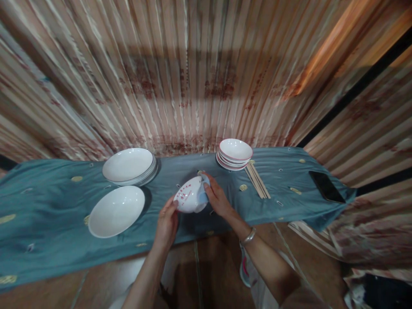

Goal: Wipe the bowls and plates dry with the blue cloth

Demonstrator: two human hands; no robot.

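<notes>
A white bowl (189,198) with red printed characters is held tilted above the front middle of the table, its outer side turned toward me. My left hand (168,219) grips the bowl's left edge, fingers closed on it. With my right hand (217,196) I press a light blue cloth (203,193) against the bowl's right side. The fingers of that hand are closed round the cloth, and part of the cloth is hidden beneath them.
Left stand a stack of large white plates (128,165) and one large white dish (116,211). Stacked red-rimmed bowls (235,150) sit at the back, with several chopsticks (258,181) beside them. A black phone (326,186) lies right on the teal tablecloth (180,165). Curtains (193,77) hang behind.
</notes>
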